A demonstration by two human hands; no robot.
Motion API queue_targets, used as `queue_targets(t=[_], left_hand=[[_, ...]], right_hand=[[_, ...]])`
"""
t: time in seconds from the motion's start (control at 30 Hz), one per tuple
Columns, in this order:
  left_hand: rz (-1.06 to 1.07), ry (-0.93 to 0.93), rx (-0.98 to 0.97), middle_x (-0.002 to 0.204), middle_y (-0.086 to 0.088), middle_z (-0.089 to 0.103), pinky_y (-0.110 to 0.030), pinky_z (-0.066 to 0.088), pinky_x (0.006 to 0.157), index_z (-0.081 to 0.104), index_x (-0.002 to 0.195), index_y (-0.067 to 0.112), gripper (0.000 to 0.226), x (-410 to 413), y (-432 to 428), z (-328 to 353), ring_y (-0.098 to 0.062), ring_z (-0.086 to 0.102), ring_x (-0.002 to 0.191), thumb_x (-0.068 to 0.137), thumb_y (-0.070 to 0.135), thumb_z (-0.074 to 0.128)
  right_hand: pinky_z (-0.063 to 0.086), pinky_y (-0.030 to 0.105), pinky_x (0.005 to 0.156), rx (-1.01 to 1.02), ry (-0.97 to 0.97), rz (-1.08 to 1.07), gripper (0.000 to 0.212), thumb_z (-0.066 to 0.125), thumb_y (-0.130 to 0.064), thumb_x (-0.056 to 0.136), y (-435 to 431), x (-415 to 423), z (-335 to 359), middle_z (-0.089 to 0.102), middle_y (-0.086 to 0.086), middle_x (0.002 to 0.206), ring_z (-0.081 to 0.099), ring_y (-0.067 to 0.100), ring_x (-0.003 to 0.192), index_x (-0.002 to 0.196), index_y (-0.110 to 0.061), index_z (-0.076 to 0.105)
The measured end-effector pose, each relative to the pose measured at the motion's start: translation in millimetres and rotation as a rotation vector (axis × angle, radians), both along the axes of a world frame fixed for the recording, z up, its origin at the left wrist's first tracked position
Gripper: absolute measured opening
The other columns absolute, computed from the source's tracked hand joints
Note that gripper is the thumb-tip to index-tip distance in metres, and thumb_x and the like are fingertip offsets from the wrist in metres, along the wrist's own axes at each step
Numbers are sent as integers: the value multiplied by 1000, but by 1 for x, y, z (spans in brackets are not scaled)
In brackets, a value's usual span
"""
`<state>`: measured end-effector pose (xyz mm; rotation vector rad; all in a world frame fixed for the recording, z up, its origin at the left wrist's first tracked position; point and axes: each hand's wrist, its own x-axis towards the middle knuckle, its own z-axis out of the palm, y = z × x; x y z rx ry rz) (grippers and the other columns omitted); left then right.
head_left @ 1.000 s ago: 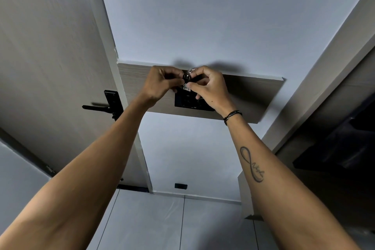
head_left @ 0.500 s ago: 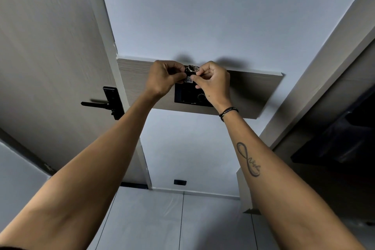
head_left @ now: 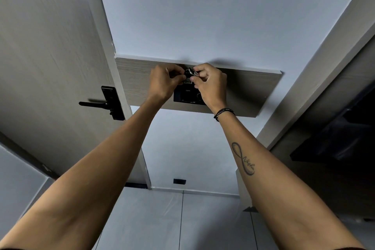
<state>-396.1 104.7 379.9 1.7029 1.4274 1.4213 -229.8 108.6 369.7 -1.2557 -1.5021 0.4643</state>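
Observation:
Both arms reach forward to a black wall panel (head_left: 187, 96) set in a wood-grain board (head_left: 249, 91) on the white wall. Between the two hands is a small metal key ring (head_left: 191, 71) with a dark fob and a white tag (head_left: 187, 82) hanging below it. My left hand (head_left: 164, 82) pinches the dark fob from the left with curled fingers. My right hand (head_left: 211, 83) pinches the metal ring from the right, thumb and fingers curled round it. The panel's upper part is hidden behind the hands.
A wood-grain door (head_left: 50, 57) with a black lever handle (head_left: 105, 103) stands at the left. A dark cabinet (head_left: 334, 138) fills the right side. A black socket (head_left: 179, 181) sits low on the wall above the grey tiled floor (head_left: 162, 219).
Both hands have moved slightly up the board with the key ring held between them; the grip looks the same.

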Motion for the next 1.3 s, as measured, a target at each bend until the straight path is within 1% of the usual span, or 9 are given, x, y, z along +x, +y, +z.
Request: queue_targets(t=[0.33, 0.5, 0.63, 0.87, 0.93, 1.0, 1.1, 1.17, 1.3], left_hand=[[43, 64, -45, 78, -5, 78, -38, 67, 79, 83, 93, 9, 8, 1, 1, -9, -17, 76, 66, 85, 11, 84], [43, 140, -55, 79, -11, 80, -29, 59, 78, 83, 96, 10, 9, -1, 1, -4, -21, 76, 70, 89, 15, 81], [23, 222, -34, 75, -11, 78, -16, 48, 65, 83, 93, 10, 7, -2, 1, 2, -14, 66, 63, 90, 15, 78], [37, 280, -46, 77, -11, 81, -31, 54, 74, 83, 91, 15, 5, -4, 4, 4, -12, 64, 59, 88, 17, 79], [32, 281, -40, 77, -12, 81, -35, 58, 76, 83, 92, 15, 6, -5, 3, 3, -20, 71, 64, 88, 17, 79], [21, 289, -39, 78, -13, 81, -39, 61, 79, 83, 93, 13, 7, -4, 3, 2, -28, 78, 73, 88, 16, 79], [16, 313, -43, 81, -16, 82, -43, 62, 82, 83, 96, 11, 10, -4, 4, 4, -32, 79, 78, 89, 17, 78], [10, 337, -48, 82, -16, 82, -44, 62, 83, 83, 98, 11, 11, -5, 5, 5, -33, 78, 80, 90, 17, 78], [12, 372, -50, 88, -15, 82, -45, 59, 87, 83, 100, 11, 14, -5, 4, 6, -34, 77, 87, 91, 19, 77]], right_hand=[[68, 51, 79, -72, -77, -41, 14, 87, -10, 85, -4, 1, -2, 83, 4, 87, 80, 22, 79, 96, -9, 80], [68, 50, 80, -99, -90, -39, 10, 87, -10, 85, -4, 1, 4, 84, 4, 85, 81, 22, 76, 92, -9, 81], [67, 52, 82, -112, -129, -45, 7, 87, -12, 84, -4, 2, 9, 84, 3, 81, 80, 26, 73, 85, -11, 80], [68, 52, 77, -145, -130, -30, 8, 87, -11, 86, -4, 1, 10, 82, 4, 78, 80, 23, 68, 89, -7, 80], [69, 50, 75, -145, -140, -16, 8, 85, -10, 88, -5, 0, 9, 82, 3, 79, 80, 21, 67, 94, -8, 80], [69, 46, 69, -141, -160, -7, 8, 85, -11, 89, -5, 1, 8, 79, -6, 74, 78, 16, 59, 95, -11, 80], [68, 40, 63, -130, -218, -21, 7, 85, -14, 88, -5, 2, 11, 74, -13, 68, 75, 9, 53, 93, -14, 80], [67, 42, 66, -134, -242, -33, 9, 86, -15, 87, -4, 2, 13, 78, -5, 72, 75, 13, 53, 93, -14, 80], [66, 44, 78, -145, -333, -57, 11, 88, -22, 84, -1, 2, 16, 81, 3, 77, 77, 27, 68, 86, -16, 79]])
